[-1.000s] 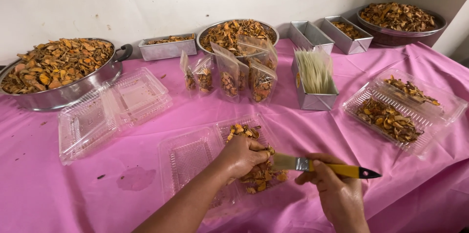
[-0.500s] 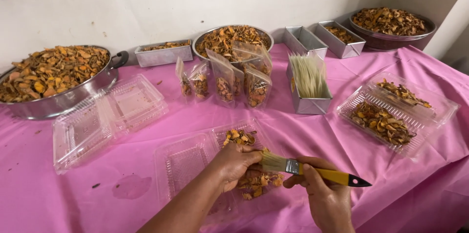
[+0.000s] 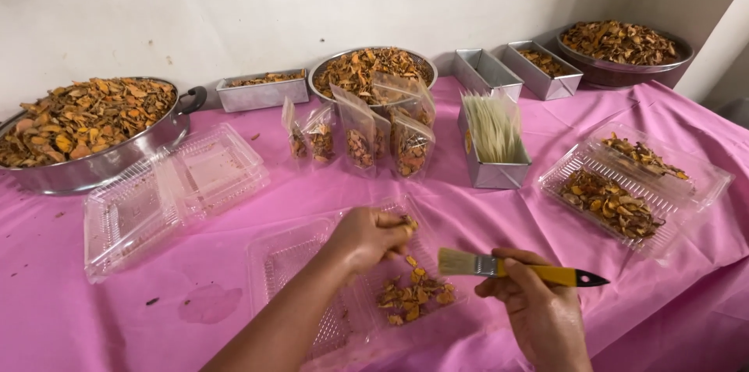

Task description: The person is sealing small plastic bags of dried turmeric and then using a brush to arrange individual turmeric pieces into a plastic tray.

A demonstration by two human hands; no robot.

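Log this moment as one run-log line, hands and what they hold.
left hand: pinching dried slices over open clear clamshell | right hand: holding yellow-handled brush | surface: pink tablecloth

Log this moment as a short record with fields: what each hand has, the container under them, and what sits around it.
left hand: left hand pinching dried orange chips over the open clear clamshell tray
right hand: right hand gripping a yellow-handled paintbrush, bristles pointing left
tray contents: small pile of chips in the right half
left of tray: empty clear clamshell
right of tray: filled clamshell
behind: small filled bags, metal tin of pale sticks, large pan of chips
surface: pink tablecloth
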